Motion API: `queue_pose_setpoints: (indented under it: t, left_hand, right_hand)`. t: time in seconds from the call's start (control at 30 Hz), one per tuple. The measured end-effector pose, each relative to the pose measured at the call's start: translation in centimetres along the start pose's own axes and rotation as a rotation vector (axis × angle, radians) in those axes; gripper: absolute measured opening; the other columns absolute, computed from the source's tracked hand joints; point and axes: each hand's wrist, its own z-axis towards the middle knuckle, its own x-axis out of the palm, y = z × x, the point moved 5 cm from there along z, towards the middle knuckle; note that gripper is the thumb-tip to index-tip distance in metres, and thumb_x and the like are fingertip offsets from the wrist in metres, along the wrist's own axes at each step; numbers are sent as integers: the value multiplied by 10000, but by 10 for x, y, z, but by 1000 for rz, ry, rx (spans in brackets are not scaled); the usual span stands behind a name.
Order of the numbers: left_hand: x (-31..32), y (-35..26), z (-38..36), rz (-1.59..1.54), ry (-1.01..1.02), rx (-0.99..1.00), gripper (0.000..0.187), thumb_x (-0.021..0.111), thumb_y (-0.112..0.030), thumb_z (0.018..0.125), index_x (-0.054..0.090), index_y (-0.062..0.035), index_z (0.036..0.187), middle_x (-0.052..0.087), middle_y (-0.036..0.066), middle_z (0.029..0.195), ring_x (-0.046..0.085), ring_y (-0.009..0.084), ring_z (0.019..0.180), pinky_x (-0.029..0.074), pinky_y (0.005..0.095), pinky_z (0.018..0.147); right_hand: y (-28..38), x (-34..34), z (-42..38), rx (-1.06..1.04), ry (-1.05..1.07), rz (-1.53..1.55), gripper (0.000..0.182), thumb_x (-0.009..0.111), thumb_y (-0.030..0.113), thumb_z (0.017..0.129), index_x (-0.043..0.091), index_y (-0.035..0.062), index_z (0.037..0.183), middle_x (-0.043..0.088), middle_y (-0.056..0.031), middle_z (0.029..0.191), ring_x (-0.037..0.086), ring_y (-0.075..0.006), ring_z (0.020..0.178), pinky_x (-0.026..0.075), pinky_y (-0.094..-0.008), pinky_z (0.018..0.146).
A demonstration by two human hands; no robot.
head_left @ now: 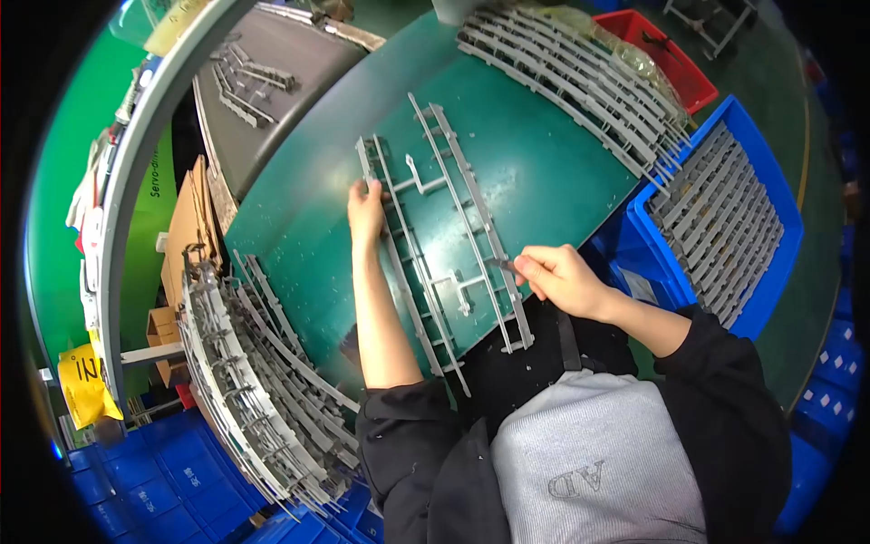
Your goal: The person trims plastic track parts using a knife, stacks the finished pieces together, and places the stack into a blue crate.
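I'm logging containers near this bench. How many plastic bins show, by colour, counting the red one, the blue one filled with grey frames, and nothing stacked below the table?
Red bin: 1
Blue bin with grey frames: 1
Total: 2

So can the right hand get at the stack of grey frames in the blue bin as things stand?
Probably yes: the right hand sits at the table edge beside the blue bin, whose top is open, and nothing lies between it and the grey frames.
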Motion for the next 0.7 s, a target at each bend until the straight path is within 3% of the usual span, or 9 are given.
queue_pose_setpoints:
  t: [0.03, 0.2, 0.37, 0.53, 0.6, 0.7]
  left_hand:
    - [6, -5, 8, -318, 105, -82, 411, 518, -345, 895, 564, -10, 1129, 601, 53, 710, 523, 132, 563, 437, 244, 555]
    - [-8, -81, -25, -740, 28, 125, 256, 506, -254, 935, 609, -23, 975, 511, -15, 617, 464, 55, 530, 370, 174, 502]
    - [-37, -145, -114, -679, -89, 297, 238, 489, -233, 942, 617, -34, 921, 547, 1, 657, 447, 62, 518, 359, 185, 496]
    - [-52, -158, -157, -736, -130, 317, 253, 482, -241, 953, 618, -34, 900, 541, 1, 635, 463, 60, 528, 364, 186, 499]
    - [-52, -158, -161, -751, -131, 307, 253, 483, -239, 954, 617, -32, 898, 541, 0, 631, 464, 59, 527, 363, 184, 497]
    - [-56, -155, -163, -795, -118, 284, 251, 487, -235, 955, 614, -28, 891, 540, -1, 617, 469, 53, 525, 362, 179, 494]
  right_hand:
    - [8, 0, 5, -26, 11, -38, 269, 460, 163, 945, 575, 30, 742, 477, 11, 500, 392, -78, 430, 322, -215, 448]
    - [45, -20, 37, -226, -92, -283, 224, 491, 146, 925, 580, 31, 754, 485, -3, 498, 393, -102, 419, 320, -252, 431]
    - [121, -21, 64, -498, -216, -381, 221, 518, 129, 904, 554, 33, 709, 493, -32, 501, 400, -126, 414, 305, -270, 412]
    - [140, 1, 73, -740, -394, -572, 226, 544, 142, 897, 552, 43, 694, 499, -25, 499, 397, -129, 401, 300, -269, 398]
    - [144, 8, 67, -841, -334, -618, 170, 561, 150, 879, 573, 59, 736, 501, -18, 533, 399, -129, 427, 312, -264, 423]
    - [144, 12, 59, -898, 33, -646, 98, 585, 161, 854, 605, 82, 799, 503, -8, 583, 402, -128, 467, 330, -256, 460]
